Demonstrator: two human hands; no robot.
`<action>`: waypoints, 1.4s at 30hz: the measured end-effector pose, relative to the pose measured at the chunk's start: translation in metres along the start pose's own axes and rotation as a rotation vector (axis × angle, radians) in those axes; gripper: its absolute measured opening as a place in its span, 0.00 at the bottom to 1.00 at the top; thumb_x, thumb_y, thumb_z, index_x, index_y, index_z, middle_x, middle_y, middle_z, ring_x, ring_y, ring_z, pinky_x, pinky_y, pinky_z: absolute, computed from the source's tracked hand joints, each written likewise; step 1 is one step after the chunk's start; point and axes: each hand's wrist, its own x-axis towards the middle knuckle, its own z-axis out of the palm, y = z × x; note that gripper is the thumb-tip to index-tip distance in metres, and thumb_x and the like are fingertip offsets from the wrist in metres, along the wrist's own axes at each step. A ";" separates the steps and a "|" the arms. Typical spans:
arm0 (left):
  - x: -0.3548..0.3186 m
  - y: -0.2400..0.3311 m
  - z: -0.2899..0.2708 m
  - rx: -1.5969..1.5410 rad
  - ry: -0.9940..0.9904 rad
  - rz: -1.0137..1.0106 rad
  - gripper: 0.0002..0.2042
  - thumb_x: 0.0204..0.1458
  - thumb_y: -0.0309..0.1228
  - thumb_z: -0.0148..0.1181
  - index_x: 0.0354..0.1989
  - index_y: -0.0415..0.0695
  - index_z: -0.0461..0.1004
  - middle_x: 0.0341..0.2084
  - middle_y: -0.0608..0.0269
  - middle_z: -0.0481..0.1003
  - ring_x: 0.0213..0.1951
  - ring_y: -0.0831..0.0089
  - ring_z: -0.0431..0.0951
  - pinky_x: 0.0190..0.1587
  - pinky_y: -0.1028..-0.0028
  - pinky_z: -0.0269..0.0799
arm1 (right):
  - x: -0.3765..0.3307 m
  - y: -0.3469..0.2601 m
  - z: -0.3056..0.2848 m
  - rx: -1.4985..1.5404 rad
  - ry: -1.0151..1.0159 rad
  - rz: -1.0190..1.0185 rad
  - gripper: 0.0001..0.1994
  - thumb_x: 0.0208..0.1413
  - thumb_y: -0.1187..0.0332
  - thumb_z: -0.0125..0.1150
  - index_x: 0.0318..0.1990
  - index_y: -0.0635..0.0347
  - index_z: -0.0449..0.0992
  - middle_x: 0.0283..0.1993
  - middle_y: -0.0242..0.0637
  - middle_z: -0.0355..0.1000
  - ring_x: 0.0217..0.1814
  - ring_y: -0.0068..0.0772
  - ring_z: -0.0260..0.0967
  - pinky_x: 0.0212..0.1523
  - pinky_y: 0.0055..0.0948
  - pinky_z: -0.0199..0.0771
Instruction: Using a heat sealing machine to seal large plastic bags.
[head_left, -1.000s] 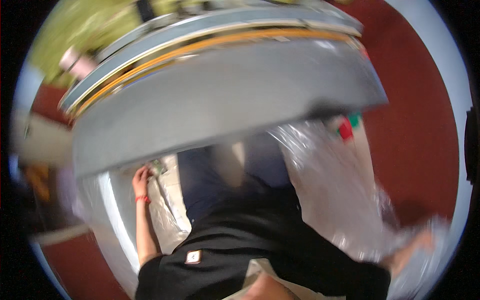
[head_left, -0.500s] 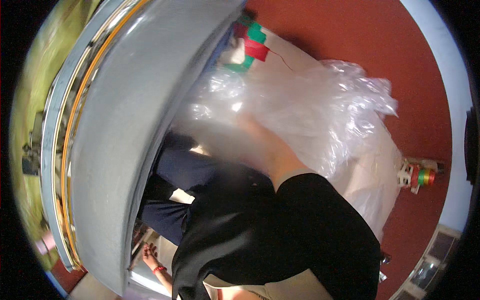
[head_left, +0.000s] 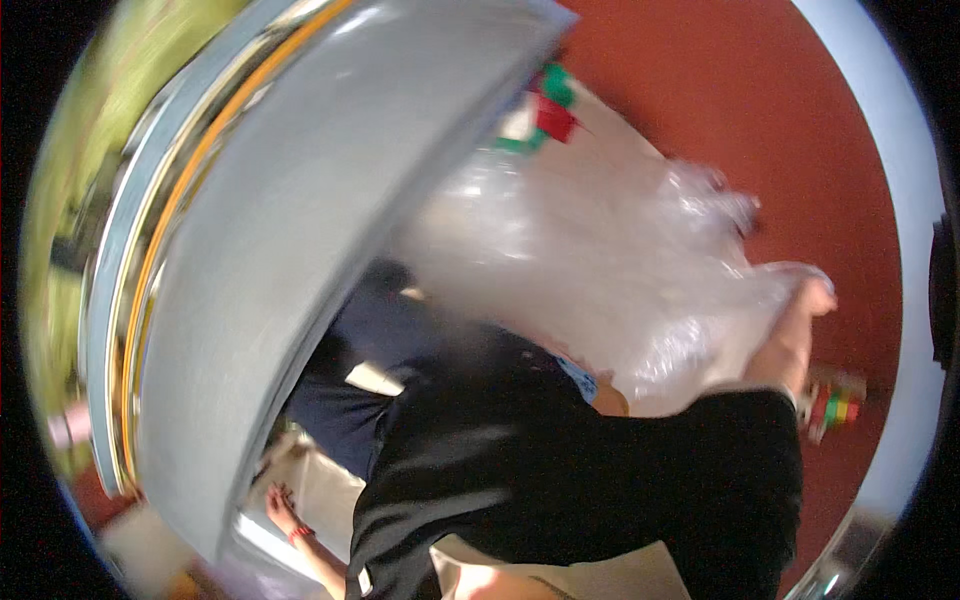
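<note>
At the right, my right hand [head_left: 815, 298] is closed on the edge of a crumpled clear plastic sheet [head_left: 650, 260], its arm in a black sleeve with a light cuff. The sheet spreads over a pale surface and pulls toward this hand. A small patch of skin beside a blue patterned scrap [head_left: 578, 378] shows above the black sleeve. It may be part of my left hand, but its fingers are hidden.
A grey curved panel [head_left: 260, 230] with an orange edge strip fills the left. Red and green pieces [head_left: 555, 115] lie past the sheet. A striped spool-like item [head_left: 835, 408] rests on the red floor [head_left: 720, 80]. Another hand [head_left: 283, 505] with a red bracelet appears lower left.
My right arm has swung to the right from the middle, and its hand now holds the plastic sheet's edge. The sheet is drawn that way. The view has shifted a little.
</note>
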 end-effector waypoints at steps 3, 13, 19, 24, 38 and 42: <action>-0.025 -0.015 -0.055 -0.324 0.253 0.152 0.14 0.50 0.31 0.50 0.44 0.37 0.66 0.41 0.59 0.68 0.39 0.71 0.69 0.42 0.76 0.66 | -0.133 -0.108 -0.037 -0.621 -0.498 -0.647 0.33 0.38 0.50 0.60 0.51 0.58 0.60 0.47 0.44 0.65 0.45 0.49 0.64 0.42 0.42 0.66; 0.017 -0.087 -0.133 0.613 0.872 0.107 0.20 0.44 0.26 0.44 0.50 0.38 0.61 0.50 0.47 0.60 0.53 0.55 0.59 0.55 0.67 0.53 | -0.462 -0.197 -0.079 0.205 -0.941 -1.902 0.28 0.44 0.73 0.55 0.56 0.55 0.54 0.58 0.46 0.51 0.57 0.47 0.52 0.53 0.36 0.57; -0.054 -0.095 -0.122 0.733 0.813 -0.018 0.08 0.44 0.24 0.45 0.30 0.39 0.71 0.32 0.52 0.72 0.38 0.57 0.70 0.40 0.67 0.66 | -0.528 -0.253 -0.173 0.416 -1.036 -1.928 0.12 0.49 0.68 0.51 0.40 0.65 0.70 0.44 0.51 0.65 0.44 0.50 0.63 0.43 0.37 0.63; -0.090 -0.119 -0.129 0.652 0.913 0.061 0.03 0.38 0.25 0.55 0.22 0.40 0.70 0.23 0.53 0.71 0.26 0.60 0.72 0.29 0.69 0.66 | -0.534 -0.257 -0.208 0.433 -1.081 -1.751 0.11 0.51 0.66 0.50 0.38 0.62 0.71 0.39 0.42 0.69 0.37 0.43 0.68 0.36 0.35 0.66; -0.209 0.199 0.063 0.033 0.148 1.173 0.03 0.38 0.21 0.56 0.23 0.41 0.70 0.26 0.62 0.72 0.28 0.69 0.73 0.28 0.74 0.69 | -0.634 -0.182 -0.580 1.774 -2.764 -1.897 0.29 0.34 0.70 0.64 0.48 0.63 0.63 0.49 0.46 0.61 0.54 0.42 0.57 0.52 0.33 0.58; -0.212 0.244 0.075 0.126 0.054 1.467 0.04 0.38 0.22 0.54 0.24 0.43 0.69 0.29 0.63 0.70 0.33 0.67 0.72 0.31 0.72 0.68 | -0.642 -0.163 -0.575 1.450 -3.745 -1.073 0.21 0.38 0.69 0.61 0.41 0.68 0.67 0.43 0.44 0.66 0.47 0.37 0.63 0.46 0.26 0.62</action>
